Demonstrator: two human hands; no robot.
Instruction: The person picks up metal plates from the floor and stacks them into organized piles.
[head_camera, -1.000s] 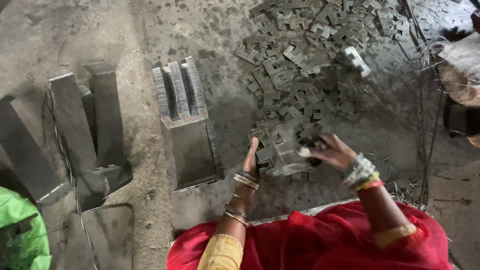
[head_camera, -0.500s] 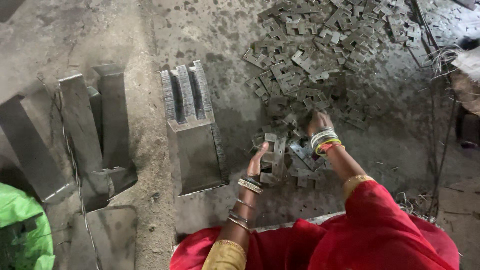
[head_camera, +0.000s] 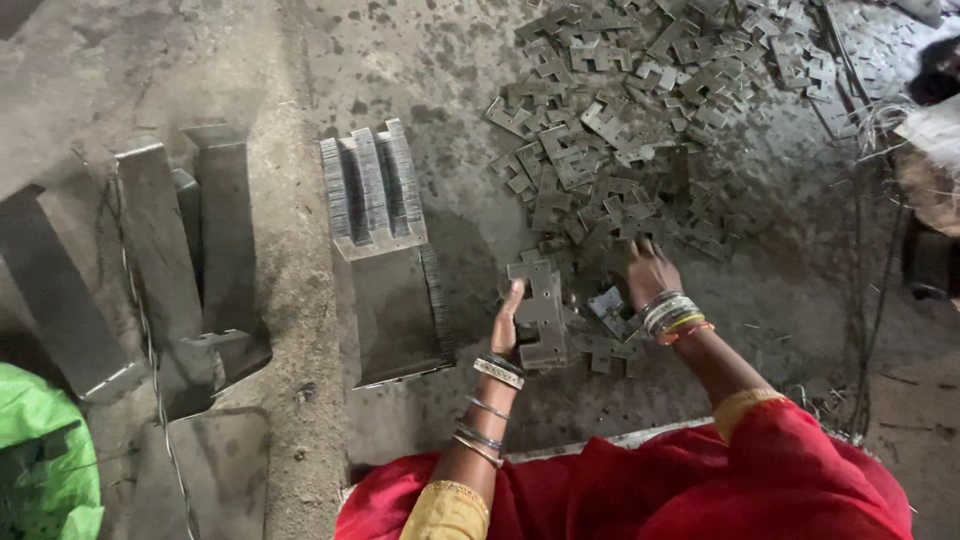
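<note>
— Since you start at the left, what sits there?

— At the near left edge, a green bag (head_camera: 40, 460). Beside it, long metal channels (head_camera: 150, 260) lie on the floor (head_camera: 120, 60). Right of those, a neat stack of plates (head_camera: 375, 195) rests in a metal tray (head_camera: 390, 300).

— And the hands?

— The left hand (head_camera: 507, 325) is closed around a small stack of stamped plates (head_camera: 543, 315), held upright on the floor just right of the tray. The right hand (head_camera: 648, 272) lies fingers-down on loose pieces at the near edge of the scattered pile (head_camera: 650, 110).

— What changed?

— A second ago both hands were together on the small stack. Now the right has moved further right into the pile. I judge it is fetching more pieces to add; whether it grips one, I cannot tell.
</note>
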